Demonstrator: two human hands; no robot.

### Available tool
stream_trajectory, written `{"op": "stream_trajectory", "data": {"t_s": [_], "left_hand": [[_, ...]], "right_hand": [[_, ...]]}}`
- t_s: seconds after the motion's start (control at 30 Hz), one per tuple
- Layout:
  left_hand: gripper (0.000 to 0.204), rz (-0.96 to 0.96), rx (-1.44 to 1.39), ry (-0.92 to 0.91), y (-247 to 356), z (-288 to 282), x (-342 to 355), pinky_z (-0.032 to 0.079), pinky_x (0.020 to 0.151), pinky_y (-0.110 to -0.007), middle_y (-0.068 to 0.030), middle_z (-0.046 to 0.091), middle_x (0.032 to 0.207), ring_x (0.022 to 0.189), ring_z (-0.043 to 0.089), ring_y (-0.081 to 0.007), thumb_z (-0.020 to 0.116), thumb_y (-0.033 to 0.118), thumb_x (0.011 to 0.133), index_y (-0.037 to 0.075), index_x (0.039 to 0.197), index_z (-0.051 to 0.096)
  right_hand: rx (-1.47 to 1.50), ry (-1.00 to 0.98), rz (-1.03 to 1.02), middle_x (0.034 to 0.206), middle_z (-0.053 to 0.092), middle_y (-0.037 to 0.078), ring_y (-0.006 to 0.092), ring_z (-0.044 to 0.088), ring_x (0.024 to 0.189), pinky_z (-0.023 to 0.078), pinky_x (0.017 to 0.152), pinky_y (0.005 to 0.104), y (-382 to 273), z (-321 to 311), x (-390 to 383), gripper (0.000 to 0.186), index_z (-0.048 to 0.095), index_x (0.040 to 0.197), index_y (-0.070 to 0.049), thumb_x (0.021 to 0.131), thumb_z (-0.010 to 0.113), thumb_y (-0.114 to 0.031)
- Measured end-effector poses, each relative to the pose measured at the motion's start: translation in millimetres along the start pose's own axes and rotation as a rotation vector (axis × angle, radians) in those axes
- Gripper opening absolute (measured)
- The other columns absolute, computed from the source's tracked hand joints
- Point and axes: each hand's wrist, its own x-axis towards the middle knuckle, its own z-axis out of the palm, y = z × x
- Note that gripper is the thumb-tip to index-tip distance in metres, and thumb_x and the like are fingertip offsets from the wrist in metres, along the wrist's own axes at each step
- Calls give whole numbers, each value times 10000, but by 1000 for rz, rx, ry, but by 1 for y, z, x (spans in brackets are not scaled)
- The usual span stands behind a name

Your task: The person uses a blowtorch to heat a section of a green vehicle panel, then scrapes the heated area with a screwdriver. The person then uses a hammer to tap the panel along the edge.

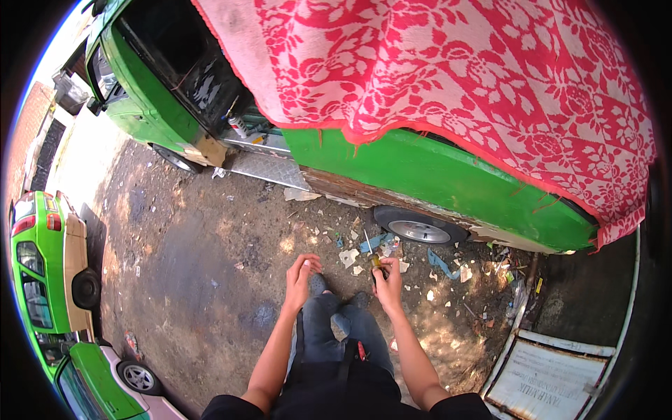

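Observation:
My right hand point(388, 285) is closed on a screwdriver point(376, 264) with a yellow-and-dark handle, its shaft pointing forward. To its left, my left hand point(301, 278) is empty, with loosely bent fingers held apart. Both hands hang over the littered ground in front of my legs point(325, 315). Ahead stands a green van point(329, 157) with a brown, peeling lower strip, a rear wheel point(418, 229) and an open front door space. A red-and-white floral blanket point(448, 63) drapes over its upper part. A spray can point(236, 126) sits in the doorway.
Green cars point(52, 273) are parked on my left. At the lower right lean a white metal sign point(549, 371) and a dark framed panel point(581, 294). Scraps of blue material point(441, 266) and pale debris lie near the van's wheel.

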Motion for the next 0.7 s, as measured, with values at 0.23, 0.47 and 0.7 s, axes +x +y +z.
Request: {"op": "stream_trajectory", "data": {"t_s": [0.23,0.47,0.7], "left_hand": [[337,60,-9,155,49,-87,-23,471,779,-301,-69,680,947,880,653,-157,448,272,1055,8,1135,641],[220,81,-73,151,51,-159,-2,478,796,-285,-50,677,975,893,631,-121,567,117,1003,21,1199,598],[244,169,241,67,55,-243,47,511,843,-336,-58,694,992,947,668,-192,637,39,902,63,1141,674]], "right_hand": [[5,-219,-104,1101,646,129,89,519,511,392,422,252,-73,58,-22,303,467,1199,-64,936,615,-37],[43,-283,-110,1026,661,100,72,535,555,403,462,236,-90,144,-23,355,492,1193,-56,900,692,-43],[204,-352,-16,859,621,54,83,552,598,430,487,247,-100,248,-7,276,597,1203,4,936,660,-25]]}}
